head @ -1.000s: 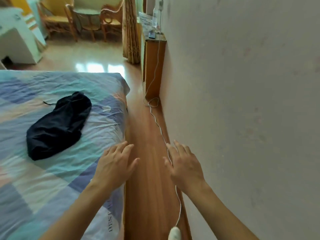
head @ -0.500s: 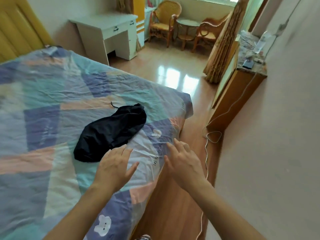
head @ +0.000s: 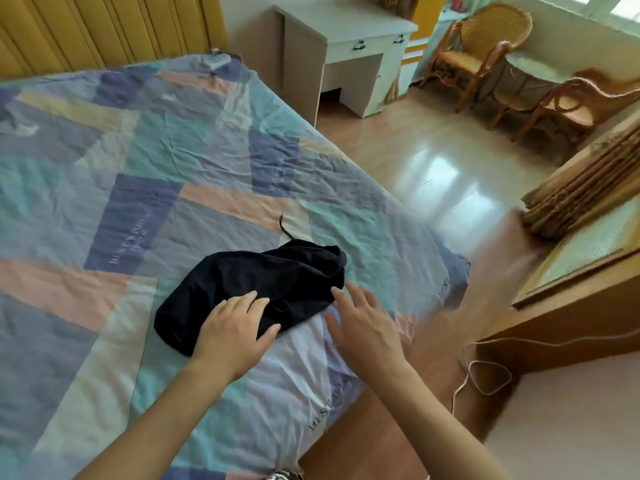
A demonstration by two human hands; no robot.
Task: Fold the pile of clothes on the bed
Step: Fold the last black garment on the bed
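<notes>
A crumpled black garment (head: 263,282) with a thin black cord at its far end lies on the patchwork bed cover (head: 104,202), near the bed's right corner. My left hand (head: 235,330) is spread with straight fingers over the garment's near edge. My right hand (head: 363,323) hovers flat just right of the garment, fingertips close to its right end, over the cover. Neither hand holds anything.
The bed's right edge drops to a glossy wooden floor (head: 433,174). A wooden cabinet (head: 571,296) and a loose white cable (head: 485,372) lie to the right. A white desk (head: 346,46) and wicker chairs (head: 485,50) stand farther back. A folded curtain (head: 581,181) hangs nearby.
My view has swung left from the wall and floor onto the bed. Both hands have moved forward and reached the black garment, the left one now over its near edge.
</notes>
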